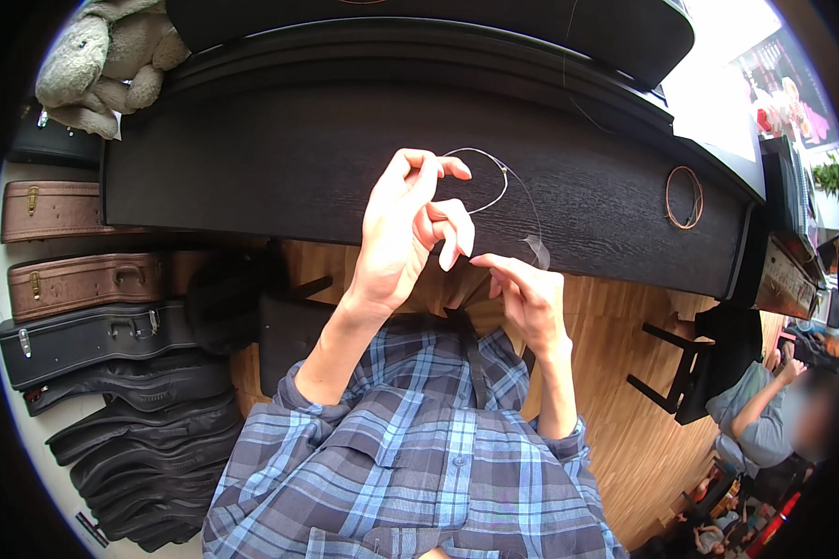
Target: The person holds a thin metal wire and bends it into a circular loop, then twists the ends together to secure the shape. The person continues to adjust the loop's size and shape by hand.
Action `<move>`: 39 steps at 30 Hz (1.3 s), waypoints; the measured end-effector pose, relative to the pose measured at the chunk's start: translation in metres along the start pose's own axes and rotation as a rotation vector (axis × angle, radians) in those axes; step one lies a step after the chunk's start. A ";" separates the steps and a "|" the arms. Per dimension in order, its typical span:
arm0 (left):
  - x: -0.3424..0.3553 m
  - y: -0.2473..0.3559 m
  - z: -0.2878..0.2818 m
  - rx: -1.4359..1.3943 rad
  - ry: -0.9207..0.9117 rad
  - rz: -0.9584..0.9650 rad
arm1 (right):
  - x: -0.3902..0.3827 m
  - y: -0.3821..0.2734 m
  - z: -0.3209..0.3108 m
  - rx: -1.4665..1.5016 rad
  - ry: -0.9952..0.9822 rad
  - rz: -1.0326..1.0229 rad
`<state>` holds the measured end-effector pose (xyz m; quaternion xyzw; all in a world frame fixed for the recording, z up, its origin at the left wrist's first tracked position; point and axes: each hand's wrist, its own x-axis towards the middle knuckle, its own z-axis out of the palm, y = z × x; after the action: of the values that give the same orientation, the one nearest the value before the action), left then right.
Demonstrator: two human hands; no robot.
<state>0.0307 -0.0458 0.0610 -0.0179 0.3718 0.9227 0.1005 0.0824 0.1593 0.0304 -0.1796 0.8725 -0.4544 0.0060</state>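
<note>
A thin silvery metal string (506, 183), bent into a loop, runs from the fingers of my left hand (403, 224). My left hand is raised over the front edge of the black piano lid (280, 140), its fingers curled around part of the loop. From the loop a finer strand trails down to a small translucent piece (536, 252) beside my right hand (529, 303). Thumb and forefinger of my right hand are pinched together just below the left fingertips. Whatever sits in that pinch is too small to make out.
A copper-coloured coiled string (683, 197) lies on the lid at the right. Another fine strand (566, 79) hangs at the back. Instrument cases (103, 340) are stacked at the left, below a grey plush toy (112, 61). A black stool (708, 359) and another person (760, 410) are at the right.
</note>
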 end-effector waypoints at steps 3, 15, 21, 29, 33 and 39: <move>-0.001 -0.008 -0.003 -0.018 -0.013 -0.058 | -0.003 -0.001 0.006 0.065 0.038 0.042; 0.002 0.010 -0.009 -0.179 -0.031 -0.044 | -0.005 0.006 0.010 -0.031 0.020 -0.037; -0.003 0.019 -0.002 -0.227 -0.084 -0.117 | -0.002 0.003 0.005 -0.210 -0.048 -0.014; -0.016 0.016 0.010 -0.015 -0.166 -0.179 | 0.004 -0.002 0.003 -0.093 0.010 0.045; -0.018 0.008 0.010 0.055 -0.176 -0.188 | 0.003 0.000 -0.001 -0.055 -0.003 0.096; -0.022 -0.005 0.014 0.100 -0.179 -0.221 | 0.005 -0.003 -0.002 0.015 0.016 0.153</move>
<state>0.0536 -0.0364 0.0697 0.0286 0.4026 0.8842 0.2351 0.0789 0.1576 0.0348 -0.1089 0.8802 -0.4607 0.0351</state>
